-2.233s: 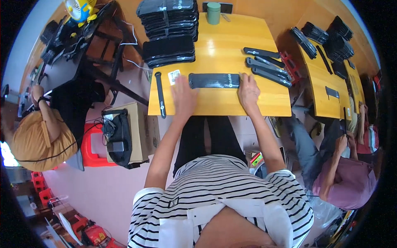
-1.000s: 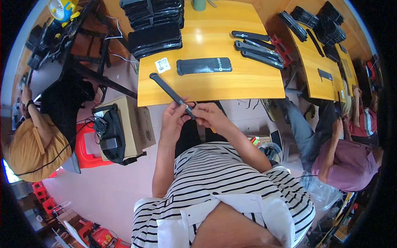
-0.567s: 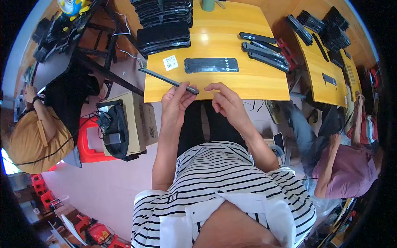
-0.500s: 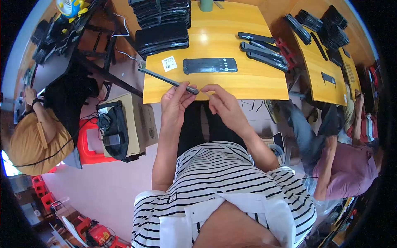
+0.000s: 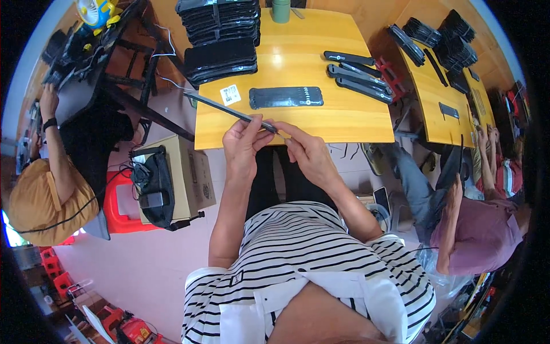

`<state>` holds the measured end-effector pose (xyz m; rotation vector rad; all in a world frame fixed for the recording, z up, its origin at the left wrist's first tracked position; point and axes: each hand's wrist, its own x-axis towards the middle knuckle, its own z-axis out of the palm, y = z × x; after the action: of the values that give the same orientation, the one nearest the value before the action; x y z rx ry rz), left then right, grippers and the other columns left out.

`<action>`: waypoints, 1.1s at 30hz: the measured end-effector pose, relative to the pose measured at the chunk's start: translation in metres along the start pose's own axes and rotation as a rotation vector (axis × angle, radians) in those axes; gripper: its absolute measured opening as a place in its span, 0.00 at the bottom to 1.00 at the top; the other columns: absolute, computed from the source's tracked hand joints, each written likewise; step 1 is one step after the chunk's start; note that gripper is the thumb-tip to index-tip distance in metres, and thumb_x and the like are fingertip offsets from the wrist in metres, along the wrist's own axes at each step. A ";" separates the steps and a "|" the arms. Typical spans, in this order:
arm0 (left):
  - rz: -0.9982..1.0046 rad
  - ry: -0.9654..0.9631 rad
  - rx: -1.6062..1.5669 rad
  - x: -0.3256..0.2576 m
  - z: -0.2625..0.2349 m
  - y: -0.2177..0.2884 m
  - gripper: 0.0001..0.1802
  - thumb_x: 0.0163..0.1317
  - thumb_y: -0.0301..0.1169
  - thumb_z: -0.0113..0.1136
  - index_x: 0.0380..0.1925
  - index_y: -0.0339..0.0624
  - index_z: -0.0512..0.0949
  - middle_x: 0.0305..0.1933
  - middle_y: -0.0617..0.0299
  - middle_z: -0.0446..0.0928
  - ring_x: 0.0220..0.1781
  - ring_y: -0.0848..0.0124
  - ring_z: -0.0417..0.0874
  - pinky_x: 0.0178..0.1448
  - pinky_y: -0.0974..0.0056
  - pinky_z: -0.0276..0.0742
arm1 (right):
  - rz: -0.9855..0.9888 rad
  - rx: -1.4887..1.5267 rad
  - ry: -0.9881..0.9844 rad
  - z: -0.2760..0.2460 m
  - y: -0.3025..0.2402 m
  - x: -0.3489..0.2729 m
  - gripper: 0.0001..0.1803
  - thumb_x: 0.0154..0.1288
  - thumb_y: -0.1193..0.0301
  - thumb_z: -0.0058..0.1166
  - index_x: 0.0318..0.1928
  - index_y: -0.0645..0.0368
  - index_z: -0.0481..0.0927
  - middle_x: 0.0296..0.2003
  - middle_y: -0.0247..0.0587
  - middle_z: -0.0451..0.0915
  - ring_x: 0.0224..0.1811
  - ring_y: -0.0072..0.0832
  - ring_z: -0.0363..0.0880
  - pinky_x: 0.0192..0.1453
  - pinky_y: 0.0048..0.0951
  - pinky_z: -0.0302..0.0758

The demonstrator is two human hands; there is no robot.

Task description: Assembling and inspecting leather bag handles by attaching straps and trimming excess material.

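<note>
Big yellow wood desk (image 5: 298, 123) up top, in front of striped shirt (image 5: 303, 269). Second desk (image 5: 438, 109) off to right, w/ black bits on it. Person in orange top (image 5: 40, 195) at far left, another in purple top (image 5: 487, 235) at far right. Cardboard box (image 5: 192, 172) on floor by left desk corner, w/ black bag (image 5: 154, 186) leaning on its side. Red stool (image 5: 117, 200) just beside box.

Tall stacks of flat black cases (image 5: 220, 34) at back left of desk. Flat black holder (image 5: 286, 97) lying mid desk, near front. Three long black tools (image 5: 355, 74) lying side by side at back right. Green cup (image 5: 281, 10) at far back edge. Small white tag (image 5: 230, 94) left of holder.

Long thin dark rod (image 5: 229, 110) held up over front left edge of desk, slanting from upper left down to hands. Far end pokes out past desk's left edge.

Left hand (image 5: 243, 143) at front desk edge, fingers (image 5: 258, 123) closed round near end of rod, thumb on top. Right hand (image 5: 306, 152) just beside, fingertips (image 5: 283, 133) pinching at rod's tip, touching left hand's fingers. Can't tell how tight the right pinch is, too small.
</note>
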<state>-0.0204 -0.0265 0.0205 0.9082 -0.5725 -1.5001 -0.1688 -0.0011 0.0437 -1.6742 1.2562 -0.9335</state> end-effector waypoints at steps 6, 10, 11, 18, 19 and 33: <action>0.006 0.014 0.016 -0.001 0.000 -0.002 0.10 0.58 0.30 0.58 0.35 0.35 0.74 0.33 0.55 0.79 0.32 0.72 0.82 0.36 0.73 0.81 | -0.003 -0.006 -0.008 -0.002 0.002 -0.001 0.23 0.60 0.81 0.39 0.55 0.52 0.72 0.17 0.37 0.69 0.18 0.20 0.64 0.26 0.22 0.67; 0.018 0.044 0.022 -0.005 0.005 -0.004 0.09 0.58 0.30 0.58 0.35 0.36 0.74 0.33 0.56 0.78 0.32 0.73 0.82 0.36 0.73 0.81 | -0.004 -0.039 0.009 -0.001 0.005 -0.001 0.23 0.60 0.81 0.39 0.56 0.52 0.71 0.17 0.36 0.69 0.18 0.19 0.65 0.25 0.22 0.67; 0.025 0.036 0.004 -0.006 0.006 -0.006 0.09 0.58 0.29 0.57 0.35 0.36 0.74 0.32 0.57 0.78 0.31 0.73 0.82 0.36 0.74 0.81 | -0.024 -0.057 0.033 0.000 0.006 -0.001 0.23 0.61 0.81 0.40 0.56 0.52 0.71 0.17 0.36 0.70 0.17 0.19 0.65 0.24 0.22 0.67; -0.044 -0.037 -0.093 -0.005 0.001 -0.014 0.07 0.59 0.27 0.56 0.36 0.36 0.74 0.32 0.60 0.77 0.32 0.74 0.80 0.39 0.71 0.81 | -0.092 -0.224 0.108 0.001 0.004 -0.006 0.20 0.60 0.79 0.44 0.52 0.51 0.75 0.18 0.41 0.73 0.17 0.27 0.70 0.24 0.26 0.69; -0.044 -0.037 -0.093 -0.004 0.000 -0.015 0.07 0.59 0.27 0.56 0.36 0.36 0.74 0.32 0.60 0.77 0.32 0.74 0.80 0.39 0.71 0.81 | -0.092 -0.224 0.108 0.002 0.004 -0.006 0.20 0.60 0.79 0.44 0.52 0.51 0.75 0.18 0.41 0.73 0.17 0.27 0.70 0.24 0.26 0.69; -0.035 0.100 -0.032 0.006 0.003 -0.046 0.10 0.55 0.22 0.58 0.37 0.34 0.73 0.33 0.60 0.75 0.32 0.71 0.80 0.38 0.69 0.81 | -0.270 -0.505 0.276 0.016 0.045 -0.007 0.22 0.55 0.79 0.45 0.53 0.53 0.74 0.23 0.47 0.76 0.22 0.42 0.76 0.25 0.38 0.71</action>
<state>-0.0501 -0.0258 -0.0154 0.9669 -0.4613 -1.4821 -0.1717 0.0009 -0.0043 -2.2057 1.5706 -1.0986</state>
